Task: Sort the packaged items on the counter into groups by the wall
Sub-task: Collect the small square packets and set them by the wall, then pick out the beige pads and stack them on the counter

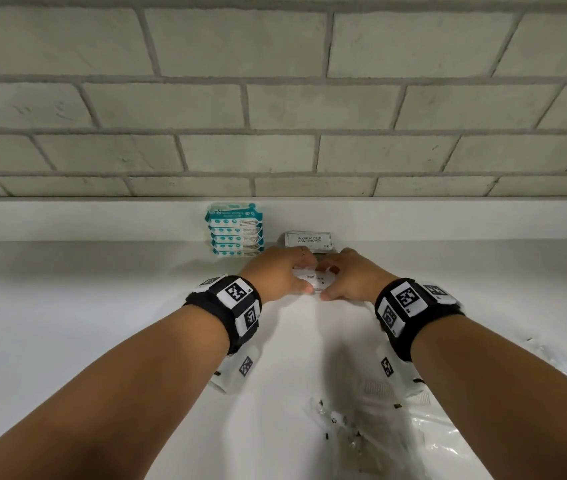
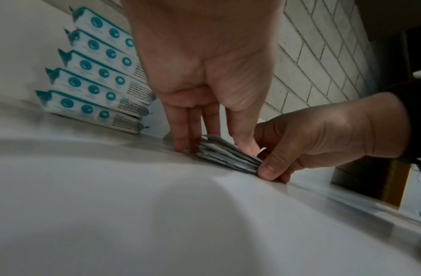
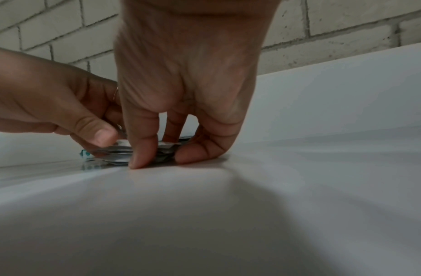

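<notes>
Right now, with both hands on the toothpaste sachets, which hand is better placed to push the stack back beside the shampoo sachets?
Probably the right hand. It grips the toothpaste sachets on the side nearer the shampoo sachets, with open counter behind. The left hand sits beside the teal packs and could knock them.

Against the brick wall point(image 1: 275, 109) the way is blocked by a stack of teal packets point(image 1: 235, 230) and, just to its right, a shampoo sachet point(image 1: 308, 240). Both hands crowd the table point(image 1: 84, 306) before the sachet. Crumpled clear wrappers point(image 1: 396, 431) clutter the near right; the left stretch lies open.
</notes>
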Available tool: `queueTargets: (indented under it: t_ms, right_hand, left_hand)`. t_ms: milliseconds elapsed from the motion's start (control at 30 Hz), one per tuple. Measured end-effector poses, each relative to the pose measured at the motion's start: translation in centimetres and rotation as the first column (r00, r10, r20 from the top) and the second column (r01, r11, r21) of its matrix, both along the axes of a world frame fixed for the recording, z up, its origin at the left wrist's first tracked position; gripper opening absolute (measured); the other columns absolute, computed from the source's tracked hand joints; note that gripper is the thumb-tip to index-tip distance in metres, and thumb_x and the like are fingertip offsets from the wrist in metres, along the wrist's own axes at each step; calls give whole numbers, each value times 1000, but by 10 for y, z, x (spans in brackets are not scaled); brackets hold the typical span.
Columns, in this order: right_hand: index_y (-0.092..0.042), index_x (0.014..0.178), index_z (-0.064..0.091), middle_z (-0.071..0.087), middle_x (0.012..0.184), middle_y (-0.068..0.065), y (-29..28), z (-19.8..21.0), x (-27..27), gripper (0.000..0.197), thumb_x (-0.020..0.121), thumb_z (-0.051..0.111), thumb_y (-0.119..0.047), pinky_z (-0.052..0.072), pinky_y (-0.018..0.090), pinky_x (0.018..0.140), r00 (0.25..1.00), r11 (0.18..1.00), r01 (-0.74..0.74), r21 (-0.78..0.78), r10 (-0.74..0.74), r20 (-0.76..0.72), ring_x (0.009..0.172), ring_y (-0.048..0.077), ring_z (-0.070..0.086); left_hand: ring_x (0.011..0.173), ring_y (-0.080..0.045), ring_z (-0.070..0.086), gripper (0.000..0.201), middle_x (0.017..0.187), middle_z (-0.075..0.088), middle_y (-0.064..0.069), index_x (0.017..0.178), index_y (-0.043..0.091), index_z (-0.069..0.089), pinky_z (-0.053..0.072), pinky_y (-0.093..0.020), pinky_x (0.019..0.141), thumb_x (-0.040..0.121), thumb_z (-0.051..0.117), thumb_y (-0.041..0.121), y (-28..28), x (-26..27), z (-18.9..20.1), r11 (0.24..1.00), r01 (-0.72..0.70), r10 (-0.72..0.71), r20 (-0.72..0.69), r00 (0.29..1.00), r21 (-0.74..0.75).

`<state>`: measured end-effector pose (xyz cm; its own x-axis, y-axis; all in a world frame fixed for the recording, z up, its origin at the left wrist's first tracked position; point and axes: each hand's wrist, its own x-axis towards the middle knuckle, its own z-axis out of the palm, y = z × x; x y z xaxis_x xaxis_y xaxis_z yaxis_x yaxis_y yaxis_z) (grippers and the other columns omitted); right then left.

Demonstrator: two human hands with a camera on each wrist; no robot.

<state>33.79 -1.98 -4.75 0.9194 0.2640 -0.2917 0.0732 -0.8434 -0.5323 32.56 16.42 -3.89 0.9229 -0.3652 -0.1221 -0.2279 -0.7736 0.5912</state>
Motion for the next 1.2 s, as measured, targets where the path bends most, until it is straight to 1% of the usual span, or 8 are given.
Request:
queueTargets:
  t_ms: [133, 333, 500, 667, 800, 967, 1067, 1200]
  right_hand:
    - [-22, 121, 61, 41, 111, 2, 1, -1, 0, 56, 70, 80, -18, 37, 14, 63, 1000, 1000, 7, -16, -7, 15, 89, 19, 51]
    - [-23, 119, 62, 42, 108, 1, 1, -4, 0, 56, 67, 81, -20, 35, 12, 60, 1000, 1000, 16, -19, -15, 25, 88, 18, 52]
    - [-21, 120, 61, 42, 109, 1, 1, -3, 2, 57, 67, 82, -18, 32, 8, 56, 1000, 1000, 12, 3, -12, -1, 88, 18, 51]
    - [-19, 120, 60, 43, 112, 3, 1, -3, 2, 57, 67, 82, -17, 34, 10, 56, 1000, 1000, 19, -10, -19, -5, 89, 19, 52]
    - [-16, 130, 48, 45, 116, 3, 0, -2, 0, 75, 65, 84, -13, 36, 13, 55, 997, 998, 61, 24, -60, -39, 94, 20, 52]
    - [-19, 135, 36, 52, 102, 2, -16, 14, -10, 83, 68, 82, -3, 47, 18, 50, 967, 967, 192, 168, -157, -200, 76, 16, 58]
    - [-27, 136, 34, 60, 112, 10, -39, 31, -26, 85, 67, 83, -11, 59, 32, 66, 945, 971, 207, 123, -166, -283, 69, 21, 61]
    - [-23, 130, 48, 57, 118, 2, -76, 54, -67, 57, 80, 76, -26, 51, 36, 89, 982, 996, 80, -37, -85, -170, 102, 23, 60]
  left_hand:
    - [98, -20, 62, 29, 109, 68, 0, 104, 20, 67, 40, -22, 78, 77, 76, 27, 1, 0, -1, 991, 32, -38, 37, 999, 132]
    - [99, -20, 61, 28, 111, 67, -1, 106, 20, 66, 41, -23, 79, 80, 74, 27, -1, -1, -2, 977, 47, -67, 91, 994, 209]
    - [102, -22, 61, 43, 115, 64, -1, 111, 18, 57, 49, -32, 87, 75, 77, 30, -2, -1, -2, 977, 46, -67, 94, 993, 208]
    - [101, -18, 60, 56, 116, 63, 2, 117, 21, 47, 44, -24, 80, 72, 79, 31, -4, -1, -2, 980, 28, -44, 81, 996, 197]
    - [106, -18, 59, 65, 119, 58, 0, 121, 21, 44, 50, -34, 92, 68, 82, 28, -3, 0, -1, 988, 5, -14, 52, 999, 154]
    - [104, -20, 57, 73, 126, 52, -1, 126, 20, 40, 48, -31, 87, 67, 83, 30, 5, -12, 1, 994, -60, 55, 49, 997, 89]
    - [106, -21, 56, 69, 125, 51, -2, 125, 17, 43, 47, -31, 86, 70, 81, 33, 14, -29, 10, 986, -149, 139, 119, 983, 79]
    - [103, -21, 57, 54, 118, 53, -2, 114, 16, 51, 47, -31, 85, 72, 81, 32, 19, -59, 17, 978, -201, 190, 186, 964, 45]
